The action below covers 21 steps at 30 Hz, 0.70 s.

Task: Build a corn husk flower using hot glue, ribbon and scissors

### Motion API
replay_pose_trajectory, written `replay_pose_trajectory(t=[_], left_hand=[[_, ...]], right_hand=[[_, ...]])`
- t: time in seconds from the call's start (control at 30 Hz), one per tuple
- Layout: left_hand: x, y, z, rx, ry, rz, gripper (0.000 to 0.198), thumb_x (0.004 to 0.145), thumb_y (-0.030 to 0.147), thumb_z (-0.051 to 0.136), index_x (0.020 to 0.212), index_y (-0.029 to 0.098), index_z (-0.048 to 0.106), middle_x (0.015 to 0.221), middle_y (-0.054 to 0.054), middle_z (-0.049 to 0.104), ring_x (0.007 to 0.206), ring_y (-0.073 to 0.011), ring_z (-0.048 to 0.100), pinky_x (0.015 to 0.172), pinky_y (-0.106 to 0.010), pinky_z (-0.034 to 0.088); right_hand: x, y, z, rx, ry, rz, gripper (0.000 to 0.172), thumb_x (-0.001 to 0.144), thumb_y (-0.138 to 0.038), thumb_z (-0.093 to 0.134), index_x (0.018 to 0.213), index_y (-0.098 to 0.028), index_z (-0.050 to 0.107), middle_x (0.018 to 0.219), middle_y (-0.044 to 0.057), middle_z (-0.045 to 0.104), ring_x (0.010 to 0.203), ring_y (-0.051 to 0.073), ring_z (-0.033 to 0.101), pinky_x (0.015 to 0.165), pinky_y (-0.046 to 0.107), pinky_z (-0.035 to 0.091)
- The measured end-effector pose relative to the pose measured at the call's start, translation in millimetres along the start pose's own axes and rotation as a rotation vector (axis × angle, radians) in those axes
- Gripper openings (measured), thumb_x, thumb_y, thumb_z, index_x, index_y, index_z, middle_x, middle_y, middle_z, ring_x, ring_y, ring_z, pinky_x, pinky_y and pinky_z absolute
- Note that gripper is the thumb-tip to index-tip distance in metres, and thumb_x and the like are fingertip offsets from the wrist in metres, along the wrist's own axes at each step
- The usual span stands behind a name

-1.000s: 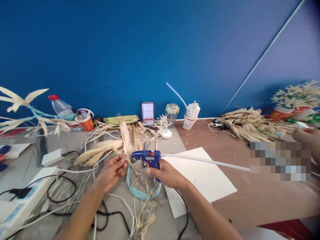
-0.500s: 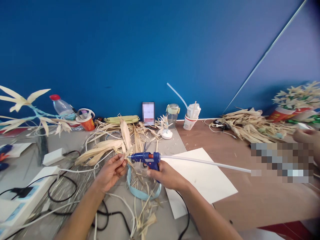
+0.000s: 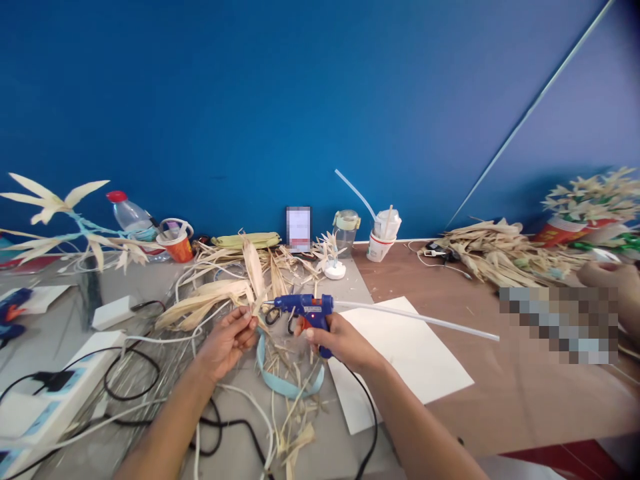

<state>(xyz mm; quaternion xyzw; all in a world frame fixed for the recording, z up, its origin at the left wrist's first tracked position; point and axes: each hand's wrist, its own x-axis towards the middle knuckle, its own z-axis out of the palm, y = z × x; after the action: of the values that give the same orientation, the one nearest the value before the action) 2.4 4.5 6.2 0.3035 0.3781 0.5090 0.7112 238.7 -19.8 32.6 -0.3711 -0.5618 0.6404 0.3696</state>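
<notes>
My right hand (image 3: 340,338) is wrapped round the grip of a blue hot glue gun (image 3: 303,305), fingers near its orange trigger. A small red light glows on its side. The gun's nozzle points left, and a long clear glue stick (image 3: 417,319) juts from its back. Just left of the nozzle, my left hand (image 3: 227,341) is closed in a pinch on a small pale husk piece (image 3: 256,311), mostly hidden and blending with the dry corn husks (image 3: 210,301) behind. Below lies a light blue ribbon loop (image 3: 285,385). Scissors (image 3: 273,316) sit partly hidden behind the gun.
White paper (image 3: 400,367) lies to the right. At left are a power strip (image 3: 65,400), tangled cables and a husk-flower branch (image 3: 75,217). A phone (image 3: 299,230), jar (image 3: 346,233) and paper cup (image 3: 381,247) stand by the wall. Another person's hand (image 3: 607,277) is far right.
The glue gun has moved slightly right and up, its nozzle drawing away from my left fingertips. My left hand keeps its pinch. The whole view has shifted a little.
</notes>
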Motion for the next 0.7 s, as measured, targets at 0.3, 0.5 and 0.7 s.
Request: replay_pose_trajectory(t=[0.3,0.5,0.7], left_hand=[[4,-3,-5.5,-0.058,-0.029,0.036,0.02,0.068,0.017,0.073,0.074,0.014,0.054,0.06,0.001,0.061,0.034,0.0021,0.026,0.038,-0.013,0.025],[3,-2,-4.6,-0.063,-0.034,0.056,0.02,0.067,0.017,0.073,0.073,0.012,0.055,0.079,-0.007,0.068,0.034,0.0032,0.027,0.036,-0.014,0.024],[3,-3,-5.0,-0.087,-0.117,0.057,0.019,0.069,0.017,0.072,0.075,0.014,0.055,0.073,-0.005,0.068,0.033,0.0032,0.024,0.036,-0.013,0.023]], right_hand=[[-5,-8,-12,0.055,0.237,-0.021,0.04,0.075,-0.053,0.058,0.082,-0.013,0.055,0.065,0.0,0.051,0.059,0.011,0.047,0.057,0.025,0.035],[-34,-8,-32,-0.028,0.447,0.197,0.043,0.075,-0.055,0.055,0.082,-0.012,0.059,0.066,0.001,0.051,0.053,0.009,0.043,0.048,0.023,0.032],[-58,2,-48,-0.25,0.458,0.49,0.043,0.081,-0.054,0.042,0.06,-0.018,0.05,0.04,-0.004,0.037,0.032,0.007,0.024,0.039,0.024,0.011]])
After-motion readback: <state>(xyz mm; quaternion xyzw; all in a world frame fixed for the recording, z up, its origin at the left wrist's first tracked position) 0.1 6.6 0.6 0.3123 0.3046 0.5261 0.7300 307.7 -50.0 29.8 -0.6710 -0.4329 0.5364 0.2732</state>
